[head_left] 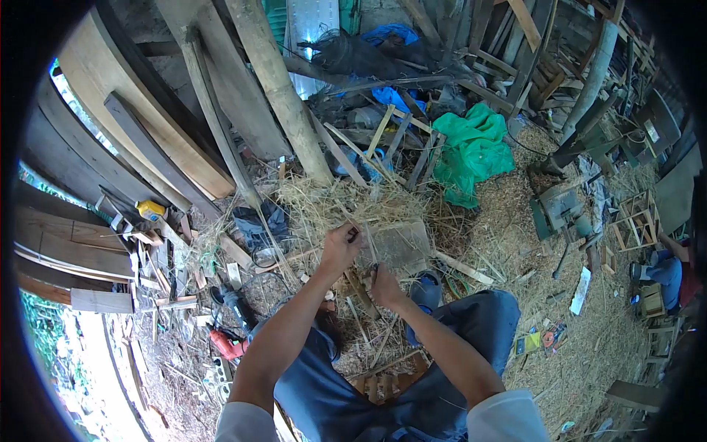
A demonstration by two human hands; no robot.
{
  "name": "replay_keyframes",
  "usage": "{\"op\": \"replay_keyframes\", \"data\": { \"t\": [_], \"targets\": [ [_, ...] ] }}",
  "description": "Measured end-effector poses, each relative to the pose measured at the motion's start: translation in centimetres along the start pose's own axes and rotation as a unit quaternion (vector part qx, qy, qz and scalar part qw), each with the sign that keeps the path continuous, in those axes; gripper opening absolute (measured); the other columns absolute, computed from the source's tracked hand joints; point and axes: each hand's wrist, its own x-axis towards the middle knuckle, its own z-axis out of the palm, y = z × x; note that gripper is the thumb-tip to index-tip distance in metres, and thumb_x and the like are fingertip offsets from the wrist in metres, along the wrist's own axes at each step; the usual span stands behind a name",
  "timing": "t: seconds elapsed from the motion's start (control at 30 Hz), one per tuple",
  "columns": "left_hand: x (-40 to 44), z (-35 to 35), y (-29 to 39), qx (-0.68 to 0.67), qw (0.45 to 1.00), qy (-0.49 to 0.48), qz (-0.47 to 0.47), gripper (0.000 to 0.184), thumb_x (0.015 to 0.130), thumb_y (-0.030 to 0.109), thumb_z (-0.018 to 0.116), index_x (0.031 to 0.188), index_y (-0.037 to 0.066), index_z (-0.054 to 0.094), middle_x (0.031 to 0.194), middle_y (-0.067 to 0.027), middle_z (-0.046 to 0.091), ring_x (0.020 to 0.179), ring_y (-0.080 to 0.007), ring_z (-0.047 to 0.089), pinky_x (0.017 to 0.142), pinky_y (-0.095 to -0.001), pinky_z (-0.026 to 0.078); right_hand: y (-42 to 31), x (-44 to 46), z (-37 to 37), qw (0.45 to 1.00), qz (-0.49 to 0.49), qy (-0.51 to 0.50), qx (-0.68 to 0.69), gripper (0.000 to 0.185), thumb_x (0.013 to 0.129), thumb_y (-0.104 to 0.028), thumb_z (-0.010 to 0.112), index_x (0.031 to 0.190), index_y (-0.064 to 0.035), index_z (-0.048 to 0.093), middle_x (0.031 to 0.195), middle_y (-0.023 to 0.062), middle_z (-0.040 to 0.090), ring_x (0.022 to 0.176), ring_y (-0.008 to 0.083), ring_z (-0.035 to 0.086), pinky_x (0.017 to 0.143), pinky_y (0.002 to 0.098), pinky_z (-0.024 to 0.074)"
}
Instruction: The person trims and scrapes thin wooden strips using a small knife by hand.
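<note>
In front of my knees, my left hand (341, 248) is closed, with a small dark bit showing at its fingertips. A thin pale strip (371, 241) runs just beside those fingers; whether they pinch it I cannot tell. Lower and to the right, my right hand (384, 287) is wrapped round a slim dark tool (375, 268), whose tip points up toward the strip. Its exact kind is too small to make out. Behind both hands lies a flat grey-brown board (406, 247) among straw-like shavings. A short piece of wood (361, 293) slants below, between the hands.
Long planks (140, 103) and a pole (283, 88) lean at left. A green plastic sheet (475, 147) lies ahead on scrap wood. A red power tool (227, 344) sits by my left leg. Another person (666, 272) sits far right, near small wooden frames (635, 221).
</note>
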Motion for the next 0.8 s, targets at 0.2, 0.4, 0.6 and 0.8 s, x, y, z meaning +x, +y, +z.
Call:
{"op": "replay_keyframes", "data": {
  "t": [0.2,0.4,0.6,0.8],
  "targets": [
    [0.0,-0.4,0.4,-0.004,1.000,-0.001,-0.008,0.011,0.078,0.004,0.064,0.086,-0.002,0.060,0.069,-0.0188,0.064,0.062,-0.0284,0.066,0.057,-0.0338,0.049,0.2,-0.1,0.4,0.999,0.004,-0.005,0.038,0.022,0.095,-0.018,0.040,0.098,0.0040,0.038,0.070,0.0329,0.055,0.069,0.0538,0.054,0.059,0.0594,0.0399],
    [0.1,-0.4,0.7,0.068,0.997,-0.019,-0.022,0.010,0.078,0.004,0.064,0.086,-0.002,0.060,0.069,-0.0184,0.064,0.061,-0.0266,0.066,0.057,-0.0336,0.049,-1.3,0.0,-1.6,0.987,0.115,-0.108,0.018,0.027,0.090,-0.014,0.045,0.106,0.0049,0.036,0.088,0.0355,0.057,0.085,0.0499,0.058,0.071,0.0544,0.0453],
    [0.2,0.3,-0.9,-0.024,1.000,-0.005,-0.015,0.011,0.078,0.005,0.064,0.086,-0.002,0.059,0.069,-0.0182,0.063,0.061,-0.0262,0.065,0.057,-0.0338,0.049,-1.5,-0.2,-2.1,0.991,0.092,-0.095,0.012,0.025,0.090,-0.012,0.043,0.105,0.0068,0.036,0.087,0.0359,0.057,0.084,0.0498,0.058,0.071,0.0540,0.0455],
    [0.2,0.5,-1.5,-0.019,1.000,0.001,0.002,0.011,0.078,0.005,0.065,0.086,-0.001,0.059,0.068,-0.0179,0.063,0.061,-0.0269,0.065,0.057,-0.0338,0.049,-0.7,-0.3,-1.4,0.990,0.093,-0.102,-0.006,0.026,0.091,-0.014,0.041,0.107,0.0060,0.035,0.087,0.0350,0.058,0.087,0.0497,0.057,0.073,0.0542,0.0455]
  ]
}}
